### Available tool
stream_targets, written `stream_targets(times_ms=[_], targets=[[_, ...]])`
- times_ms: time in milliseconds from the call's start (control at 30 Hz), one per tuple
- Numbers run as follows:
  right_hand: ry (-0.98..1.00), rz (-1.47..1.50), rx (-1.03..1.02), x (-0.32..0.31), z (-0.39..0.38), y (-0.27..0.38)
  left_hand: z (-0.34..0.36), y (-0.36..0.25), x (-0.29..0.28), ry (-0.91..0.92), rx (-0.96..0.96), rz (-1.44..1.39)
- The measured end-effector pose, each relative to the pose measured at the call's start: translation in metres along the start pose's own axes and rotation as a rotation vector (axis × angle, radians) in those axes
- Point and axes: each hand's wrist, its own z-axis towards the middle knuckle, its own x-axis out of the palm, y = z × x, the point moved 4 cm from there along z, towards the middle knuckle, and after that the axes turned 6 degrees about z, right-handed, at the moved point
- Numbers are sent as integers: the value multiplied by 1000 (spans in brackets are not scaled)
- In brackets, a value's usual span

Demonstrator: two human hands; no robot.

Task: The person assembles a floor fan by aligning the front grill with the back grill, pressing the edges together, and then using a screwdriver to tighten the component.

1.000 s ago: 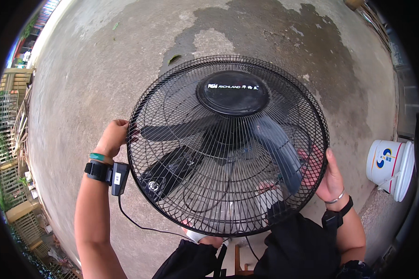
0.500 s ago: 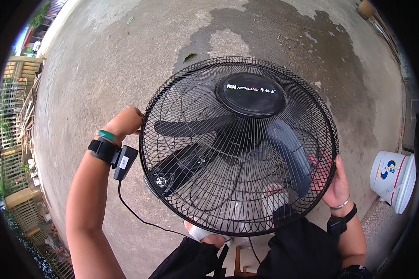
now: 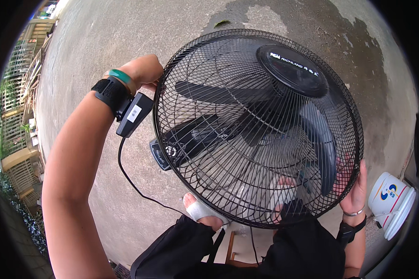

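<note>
"Fan (image 3: 260, 125): where?"

"Nearest thing, right of centre, tilted over the black trousers (image 3: 177, 246)."

"Grips?"

"Left hand (image 3: 146, 69) at the left rim, fingertips hidden; can't tell if closed. Right hand (image 3: 356, 190) against the right rim, fingers behind the mesh; contact yes, clamped or not, can't tell."

"Done so far?"

"Mesh cage is on, blades inside, round hub cap (image 3: 292, 70) in front. Looks largely assembled, my judgement. Left: can't tell if the rim is fastened all round."

"Farther out?"

"Base (image 3: 160, 156) below, end poking past the lower left rim. Sandal (image 3: 199, 210) with a white strap near it. White bucket (image 3: 391, 202) well off to the right. Wet patch (image 3: 368, 60) and 1 leaf (image 3: 222, 23) beyond."

"Versus 1.0 s ago?"

"Fan sits farther right and higher in view, cap leaning more. Left hand higher too, right hand still at the rim. Base end now clears the rim; it was behind mesh. Bucket lower in view, so the head probably moved."
</note>
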Motion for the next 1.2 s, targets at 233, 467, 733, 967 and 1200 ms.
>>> stream_targets(times_ms=[233,467,733,967,1200], targets=[[3,-14,-9,-7,5,0,-3,15,5,26,-4,-176],[-3,-15,-31,-4,8,6,0,15,28,46,130,-729],[8,7,-10,9,13,10,-21,21,46,-67,110,-1051],[21,68,106,-14,17,20,-15,21,45,-9,117,-977],[-86,-239,199,-38,71,49,-16,21,43,-24,112,-967]])
